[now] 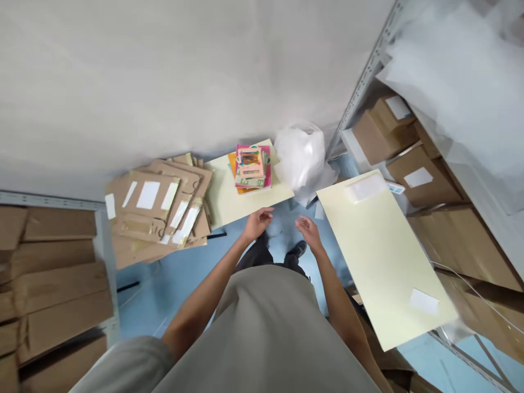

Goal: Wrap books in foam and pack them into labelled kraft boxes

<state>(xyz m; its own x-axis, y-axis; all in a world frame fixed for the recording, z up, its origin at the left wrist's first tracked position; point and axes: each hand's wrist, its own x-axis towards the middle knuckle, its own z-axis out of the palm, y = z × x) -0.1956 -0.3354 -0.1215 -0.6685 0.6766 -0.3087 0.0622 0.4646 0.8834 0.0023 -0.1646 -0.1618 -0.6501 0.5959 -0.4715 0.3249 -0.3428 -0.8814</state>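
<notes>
My left hand (257, 222) hovers at the front edge of the pale yellow table (229, 210), its fingers loosely curled and apart, with nothing seen in them. A small pile of colourful books or packs (251, 168) lies on that table just beyond it, a pink item with a see-through window on top. My right hand (309, 232) hangs over the gap between the two tables, fingers half bent and holding nothing visible. Ahead of it a white plastic bag (301, 155) slumps at the table's right end.
Flattened cardboard boxes (155, 199) with tape and labels cover the table's left part. At right stands a second pale table (380, 251) with a white slip (424, 301) and a clear, whitish packet (366, 187). Shelves of cartons (61, 284) flank both sides; a pale wall rises ahead.
</notes>
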